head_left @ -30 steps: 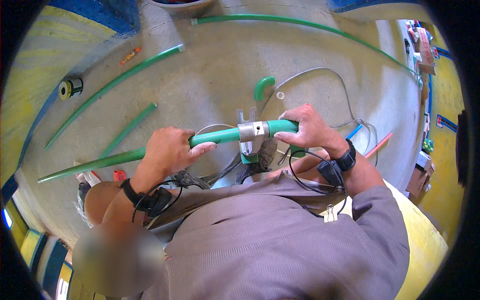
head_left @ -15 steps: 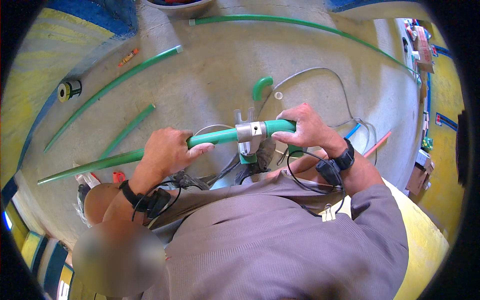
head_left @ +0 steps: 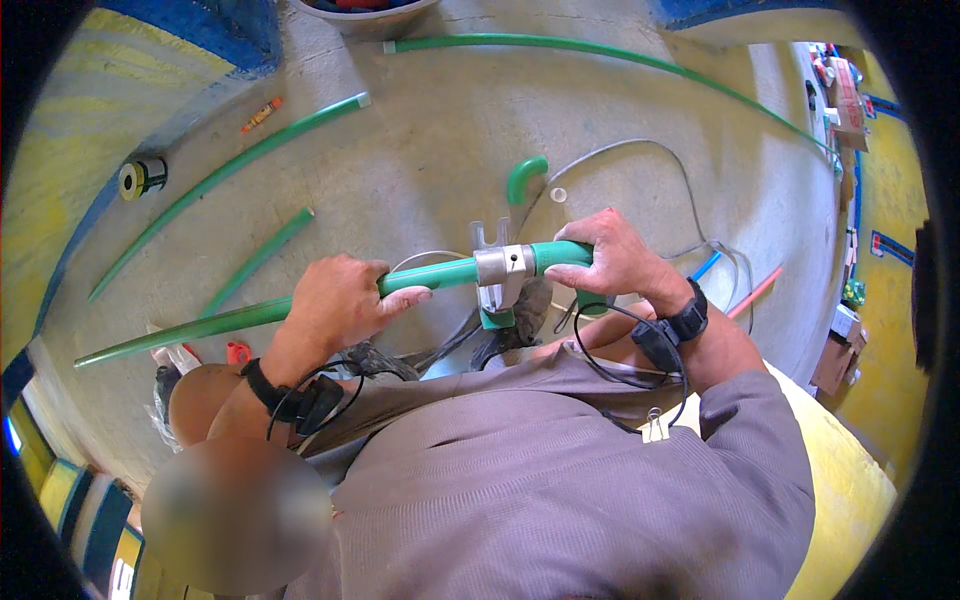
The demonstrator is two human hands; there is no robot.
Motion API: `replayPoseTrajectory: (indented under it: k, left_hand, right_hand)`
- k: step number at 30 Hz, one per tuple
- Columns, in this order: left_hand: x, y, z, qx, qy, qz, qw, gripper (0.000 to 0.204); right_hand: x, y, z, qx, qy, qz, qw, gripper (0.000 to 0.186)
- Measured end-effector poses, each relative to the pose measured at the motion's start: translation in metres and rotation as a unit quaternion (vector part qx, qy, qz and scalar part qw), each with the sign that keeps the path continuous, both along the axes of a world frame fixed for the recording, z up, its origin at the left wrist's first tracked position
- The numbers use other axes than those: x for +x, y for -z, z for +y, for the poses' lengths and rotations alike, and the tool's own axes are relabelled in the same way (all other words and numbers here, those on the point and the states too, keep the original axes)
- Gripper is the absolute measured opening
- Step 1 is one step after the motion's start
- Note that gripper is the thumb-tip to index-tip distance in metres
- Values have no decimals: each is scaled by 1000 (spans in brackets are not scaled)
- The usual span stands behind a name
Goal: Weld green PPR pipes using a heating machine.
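My left hand (head_left: pixel 342 298) is closed around a long green plastic pipe (head_left: pixel 225 320), thumb along its side. The pipe runs from the lower left to a grey metal pipe heating tool (head_left: pixel 503 266) in front of my lap. On the tool's other side is a green elbow fitting (head_left: pixel 560 256), gripped by my right hand (head_left: pixel 618 252) at its bend. Pipe and elbow line up, one at each side of the heater. The inside of the joint is hidden. Below the heater stands a stand with a green part (head_left: pixel 497 318).
On the concrete floor lie another green elbow (head_left: pixel 524 180), a white ring (head_left: pixel 558 195), a grey cable (head_left: pixel 685 180), a short green pipe (head_left: pixel 262 258) and longer pipes (head_left: pixel 250 150) (head_left: pixel 560 42). A solder-like spool (head_left: pixel 142 179) is by the left wall. Boxes (head_left: pixel 848 100) line the right wall.
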State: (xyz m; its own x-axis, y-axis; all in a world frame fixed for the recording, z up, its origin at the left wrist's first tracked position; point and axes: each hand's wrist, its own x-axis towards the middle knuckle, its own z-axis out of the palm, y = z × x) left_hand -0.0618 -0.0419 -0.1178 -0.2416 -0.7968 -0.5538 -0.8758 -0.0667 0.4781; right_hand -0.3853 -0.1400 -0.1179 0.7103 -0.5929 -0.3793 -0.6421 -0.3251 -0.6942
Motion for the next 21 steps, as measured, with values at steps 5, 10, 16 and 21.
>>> replayPoseTrajectory:
  k: [5, 10, 16, 21]
  left_hand:
    - [0, 1, 1, 1, 0, 3, 1000, 65]
    - [0, 2, 0, 2, 4, -1, 1000, 65]
    - [0, 1, 0, -2, 6, -2, 1000, 65]
    - [-1, 1, 0, -6, 9, -4, 1000, 64]
  right_hand:
    - [-1, 2, 0, 1, 0, -2, 1000, 33]
    - [-2, 3, 0, -5, -2, 1, 1000, 33]
    - [-2, 3, 0, 1, 4, 9, 1000, 39]
    - [-2, 2, -1, -8, -4, 7, 1000, 36]
